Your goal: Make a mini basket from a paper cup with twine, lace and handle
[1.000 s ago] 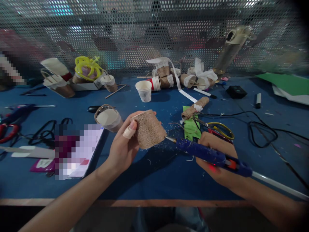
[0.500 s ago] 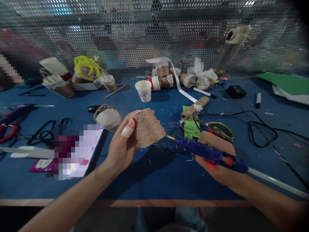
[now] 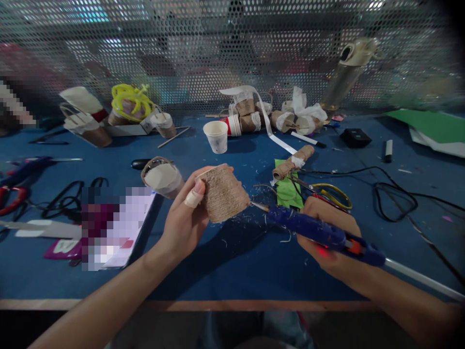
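Note:
My left hand [image 3: 185,218] grips a small cup wrapped in brown twine [image 3: 225,194], tilted on its side above the table. The thumb, with a beige bandage around it, presses on the cup's wall; the other fingers are mostly hidden behind it. In my right hand [image 3: 327,232] is a blue glue gun [image 3: 308,227], with a long clear glue stick [image 3: 421,276] coming out of its back end. Its metal tip points left, close to the lower right edge of the cup. A red light glows on its handle.
Scissors [image 3: 330,195], a burlap roll [image 3: 293,162] and green paper [image 3: 288,190] lie just beyond my right hand. A white paper cup [image 3: 216,136] stands ahead. Past my left hand is a basket-like cup [image 3: 163,178]. Black cable [image 3: 390,201] loops at the right; perforated metal [image 3: 203,58] closes the back.
The glue gun has shifted slightly right and down with my right hand, its tip drawing back a little from the cup's edge. My left hand and the cup have barely moved.

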`<state>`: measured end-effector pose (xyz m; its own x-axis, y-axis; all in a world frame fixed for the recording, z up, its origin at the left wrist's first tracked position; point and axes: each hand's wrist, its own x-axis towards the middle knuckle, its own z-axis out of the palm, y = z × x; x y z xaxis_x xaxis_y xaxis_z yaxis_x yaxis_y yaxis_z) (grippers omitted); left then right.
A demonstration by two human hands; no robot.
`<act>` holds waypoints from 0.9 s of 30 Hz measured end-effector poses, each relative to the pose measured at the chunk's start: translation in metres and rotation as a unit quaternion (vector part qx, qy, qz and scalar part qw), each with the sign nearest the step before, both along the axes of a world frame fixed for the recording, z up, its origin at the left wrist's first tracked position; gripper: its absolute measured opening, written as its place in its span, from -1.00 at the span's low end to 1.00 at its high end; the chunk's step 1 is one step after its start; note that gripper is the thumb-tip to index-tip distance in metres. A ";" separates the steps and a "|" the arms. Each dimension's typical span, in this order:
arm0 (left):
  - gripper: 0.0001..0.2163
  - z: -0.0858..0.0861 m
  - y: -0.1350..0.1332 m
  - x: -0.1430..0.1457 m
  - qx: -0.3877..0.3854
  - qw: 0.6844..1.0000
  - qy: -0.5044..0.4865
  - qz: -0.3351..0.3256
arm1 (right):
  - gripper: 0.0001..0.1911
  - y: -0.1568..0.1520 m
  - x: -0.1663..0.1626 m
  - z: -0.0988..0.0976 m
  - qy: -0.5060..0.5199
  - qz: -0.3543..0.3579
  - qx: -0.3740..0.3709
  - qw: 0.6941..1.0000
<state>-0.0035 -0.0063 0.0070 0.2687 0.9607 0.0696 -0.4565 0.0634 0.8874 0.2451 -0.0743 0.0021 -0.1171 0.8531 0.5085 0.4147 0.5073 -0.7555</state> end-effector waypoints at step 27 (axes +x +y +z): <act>-0.70 0.002 -0.001 0.001 0.002 1.000 0.029 0.009 | -0.71 0.001 -0.002 0.004 -0.032 -0.022 0.007 0.999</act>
